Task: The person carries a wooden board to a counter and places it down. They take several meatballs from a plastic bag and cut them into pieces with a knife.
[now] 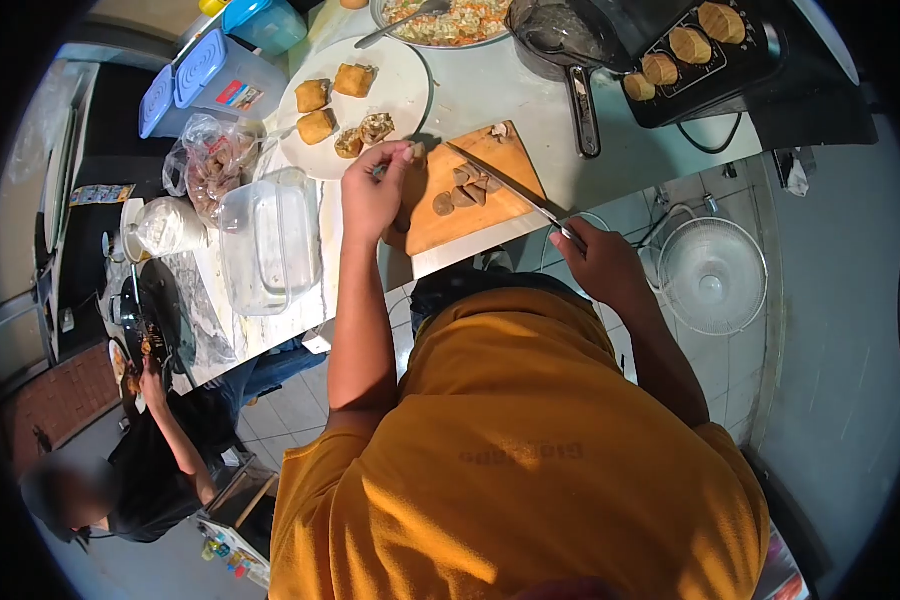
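So the right hand is gripping a knife by its handle, the blade slanting across the board just right of some brown slices. The left hand is curling its fingers by the board's left side, can't tell if they're pinching anything. Those slices are lying mid-board on the table, and a plate of golden fried chunks is sitting far left.
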Demonstrator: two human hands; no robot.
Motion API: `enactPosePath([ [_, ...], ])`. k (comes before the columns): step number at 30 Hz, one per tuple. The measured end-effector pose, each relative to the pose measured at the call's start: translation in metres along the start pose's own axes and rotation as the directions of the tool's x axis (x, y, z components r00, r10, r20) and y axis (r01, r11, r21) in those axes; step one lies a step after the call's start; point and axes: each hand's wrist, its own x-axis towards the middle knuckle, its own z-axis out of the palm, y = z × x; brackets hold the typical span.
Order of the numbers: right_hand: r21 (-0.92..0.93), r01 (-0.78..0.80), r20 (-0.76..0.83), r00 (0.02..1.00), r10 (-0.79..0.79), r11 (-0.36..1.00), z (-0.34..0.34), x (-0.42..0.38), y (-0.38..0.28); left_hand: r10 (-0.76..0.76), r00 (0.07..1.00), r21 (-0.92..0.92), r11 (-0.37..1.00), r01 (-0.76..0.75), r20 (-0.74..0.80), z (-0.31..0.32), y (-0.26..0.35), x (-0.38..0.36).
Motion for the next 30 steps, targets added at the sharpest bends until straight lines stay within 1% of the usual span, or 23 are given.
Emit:
enactPosePath([
  [1,-0.003,0.006,-0.001,1.0,-0.006,1.0,0.001,-0.001,0.001,0.008,0.999,-0.045,0.999,-0.007,0.039,0.002,-0.002,-0.001],
  [2,0.024,-0.003,-0.033,0.999,0.004,1.0,0.002,0.0,0.003,0.013,0.999,-0.046,0.999,-0.012,0.032,0.003,-0.004,0.0],
  [4,0.048,-0.011,-0.063,0.998,0.014,0.999,0.001,0.0,0.005,0.038,0.997,0.066,0.997,-0.042,0.063,0.008,0.0,-0.004],
  [5,0.058,-0.016,-0.064,0.998,0.02,0.998,0.0,0.0,0.005,0.074,0.995,0.087,0.993,-0.079,0.065,0.01,0.002,-0.005],
  [6,0.07,-0.024,-0.063,0.998,0.029,0.997,0.0,-0.001,0.006,0.075,0.995,0.085,0.993,-0.081,0.067,0.011,0.004,-0.005],
  [8,0.075,-0.032,-0.063,0.997,0.037,0.997,-0.001,-0.002,0.007,0.067,0.99,0.155,0.984,-0.086,0.122,0.013,0.008,-0.004],
  [9,0.08,-0.039,-0.06,0.997,0.044,0.996,-0.001,-0.003,0.008,0.07,0.99,0.153,0.984,-0.089,0.126,0.014,0.009,-0.004],
  [11,0.094,-0.036,-0.075,0.996,0.043,0.995,0.001,-0.003,0.011,0.194,0.961,0.412,0.873,-0.261,0.197,0.013,0.011,-0.005],
  [12,0.109,-0.03,-0.085,0.996,0.04,0.994,0.002,-0.004,0.013,0.193,0.96,0.411,0.873,-0.262,0.201,0.013,0.012,-0.008],
  [14,0.123,-0.033,-0.095,0.994,0.045,0.992,0.005,-0.005,0.016,0.228,0.95,0.508,0.805,-0.307,0.214,0.012,0.014,-0.013],
  [18,0.16,-0.023,-0.097,0.994,0.039,0.987,0.006,-0.004,0.02,0.235,0.946,0.527,0.788,-0.319,0.222,0.004,0.015,-0.021],
  [20,0.179,-0.014,-0.1,0.994,0.032,0.984,0.005,-0.003,0.022,0.164,0.954,0.496,0.824,-0.273,0.252,-0.001,0.014,-0.024],
  [21,0.197,-0.006,-0.104,0.994,0.027,0.98,0.005,-0.002,0.022,0.163,0.955,0.501,0.822,-0.27,0.248,-0.003,0.015,-0.026],
  [23,0.204,-0.001,-0.111,0.994,0.024,0.979,0.004,-0.001,0.022,0.2,0.952,0.443,0.85,-0.286,0.23,-0.006,0.017,-0.031],
  [24,0.211,0.0,-0.118,0.993,0.025,0.978,0.003,0.0,0.022,0.199,0.954,0.446,0.849,-0.283,0.226,-0.005,0.018,-0.033],
  [26,0.211,-0.003,-0.107,0.994,0.027,0.977,-0.003,0.002,0.02,0.289,0.924,0.44,0.816,-0.374,0.249,0.002,0.023,-0.038],
  [27,0.213,-0.011,-0.097,0.995,0.032,0.977,-0.005,0.003,0.019,0.277,0.916,0.45,0.806,-0.385,0.288,0.006,0.024,-0.04],
  [28,0.212,-0.005,-0.096,0.995,0.026,0.977,-0.004,0.004,0.02,0.277,0.918,0.454,0.805,-0.382,0.283,0.01,0.026,-0.042],
  [30,0.231,0.039,-0.161,0.987,-0.002,0.972,-0.001,0.007,0.023,0.285,0.911,0.523,0.749,-0.406,0.298,0.018,0.031,-0.045],
])
